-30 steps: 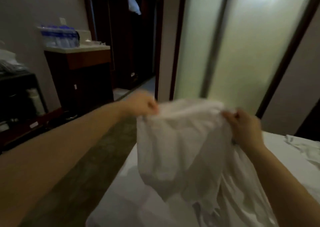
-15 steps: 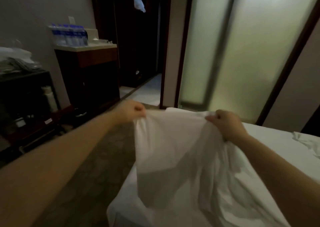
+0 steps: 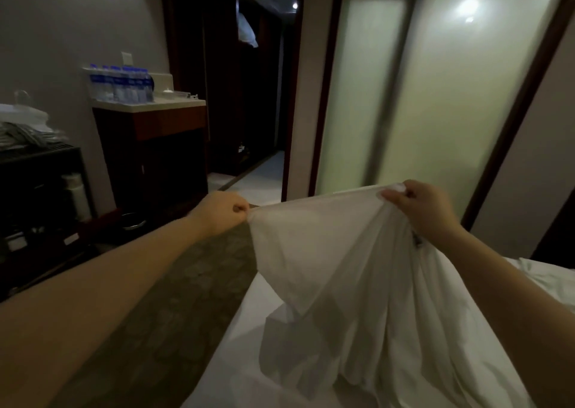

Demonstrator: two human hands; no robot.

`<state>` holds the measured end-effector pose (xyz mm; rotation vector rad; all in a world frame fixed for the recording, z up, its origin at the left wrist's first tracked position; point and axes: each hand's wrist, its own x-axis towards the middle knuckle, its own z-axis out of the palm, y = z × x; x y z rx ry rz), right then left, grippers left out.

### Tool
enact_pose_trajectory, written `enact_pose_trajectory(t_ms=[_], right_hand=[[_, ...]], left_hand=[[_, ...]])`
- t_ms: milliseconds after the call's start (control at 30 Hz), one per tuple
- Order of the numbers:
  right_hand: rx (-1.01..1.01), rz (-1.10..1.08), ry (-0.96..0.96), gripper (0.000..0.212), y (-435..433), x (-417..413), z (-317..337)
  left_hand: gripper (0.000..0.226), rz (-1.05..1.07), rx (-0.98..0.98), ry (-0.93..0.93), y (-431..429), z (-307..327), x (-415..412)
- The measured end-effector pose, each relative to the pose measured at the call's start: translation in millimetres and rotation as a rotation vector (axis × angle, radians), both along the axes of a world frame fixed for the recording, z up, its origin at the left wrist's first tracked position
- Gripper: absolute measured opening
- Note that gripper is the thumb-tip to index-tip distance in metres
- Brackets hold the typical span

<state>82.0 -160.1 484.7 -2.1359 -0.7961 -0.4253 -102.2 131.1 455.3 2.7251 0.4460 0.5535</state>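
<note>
A white cloth point(image 3: 336, 252), thin and creased, hangs stretched by its top edge, its lower folds draping onto the bed

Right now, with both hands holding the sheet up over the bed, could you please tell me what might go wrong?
The left hand pinches only a corner of the sheet, so a tug may slip it from that grip. The right hand holds a bunched fold, so the edge may spread unevenly. Slack near the bed edge could slide onto the carpet.
</note>
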Motion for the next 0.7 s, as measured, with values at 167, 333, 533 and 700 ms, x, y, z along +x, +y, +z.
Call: enact_pose_trajectory(t_ms=[167,333,533,700], right_hand=[[0.017,-0.031,0.054,0.037,-21,24,-4],[-0.076,-0.03,0.084,0.045,-33,74,-8],[-0.166,-0.267,-0.064,0.044,-17,165,119],[0.435,-0.262,-0.531,0.043,-43,161,338]], left_hand=[[0.017,-0.185,-0.239,0.214,-10,-19,40],[0.018,-0.168,-0.221,0.264,-18,-31,96],[0.009,-0.063,-1.05,-0.484,-34,106,206],[0.016,-0.445,-1.055,-1.002,-63,343,220]])
